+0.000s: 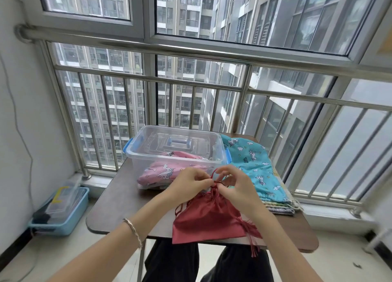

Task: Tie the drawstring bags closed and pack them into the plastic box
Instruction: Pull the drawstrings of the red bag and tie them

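Head view, lower centre: a red drawstring bag [209, 220] is laid on the table [118, 197], its cord [218, 182] pinched at the gathered neck by curled fingers of left hand [188, 182] and right hand [236, 188]. Just above, a pink bag [161, 173] is seen inside the plastic box [146, 159].

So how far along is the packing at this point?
Done: a pink bag lies in the plastic box. In hand: the left hand and right hand pinch the drawstring of the red bag, mid-tie. Left: packing that bag, plus the blue bag and the pile under it beside the box.
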Action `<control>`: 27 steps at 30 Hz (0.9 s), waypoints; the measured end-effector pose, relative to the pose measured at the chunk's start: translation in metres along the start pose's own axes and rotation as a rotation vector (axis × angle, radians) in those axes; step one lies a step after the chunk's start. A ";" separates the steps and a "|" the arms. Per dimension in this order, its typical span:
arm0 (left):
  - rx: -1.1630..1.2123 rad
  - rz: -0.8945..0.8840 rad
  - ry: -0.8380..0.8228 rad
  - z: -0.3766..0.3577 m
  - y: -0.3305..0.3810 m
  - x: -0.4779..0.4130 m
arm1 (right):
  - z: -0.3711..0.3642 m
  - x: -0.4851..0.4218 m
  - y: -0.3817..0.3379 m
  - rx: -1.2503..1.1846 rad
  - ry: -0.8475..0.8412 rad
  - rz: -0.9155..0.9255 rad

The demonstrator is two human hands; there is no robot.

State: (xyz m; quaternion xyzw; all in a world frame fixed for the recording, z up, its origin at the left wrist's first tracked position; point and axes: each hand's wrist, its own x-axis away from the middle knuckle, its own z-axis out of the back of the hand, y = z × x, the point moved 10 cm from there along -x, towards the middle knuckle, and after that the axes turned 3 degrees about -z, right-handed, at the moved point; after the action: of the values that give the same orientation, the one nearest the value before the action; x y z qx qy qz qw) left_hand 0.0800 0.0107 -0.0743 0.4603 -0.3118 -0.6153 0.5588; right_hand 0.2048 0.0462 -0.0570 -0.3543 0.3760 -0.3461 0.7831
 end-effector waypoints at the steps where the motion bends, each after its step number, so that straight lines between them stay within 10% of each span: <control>1: -0.007 -0.002 -0.026 -0.002 0.001 0.000 | -0.001 0.001 -0.005 0.096 0.015 0.058; 22: -0.047 0.230 -0.164 0.005 -0.007 0.003 | -0.023 0.010 -0.041 0.435 -0.035 0.327; 27: -0.256 0.039 -0.071 0.017 0.009 0.001 | -0.016 0.005 -0.029 0.418 0.008 0.212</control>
State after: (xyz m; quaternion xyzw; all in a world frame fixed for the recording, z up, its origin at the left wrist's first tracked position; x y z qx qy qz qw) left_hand 0.0684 0.0059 -0.0603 0.3570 -0.2594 -0.6549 0.6135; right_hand 0.1859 0.0228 -0.0422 -0.1416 0.3345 -0.3338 0.8699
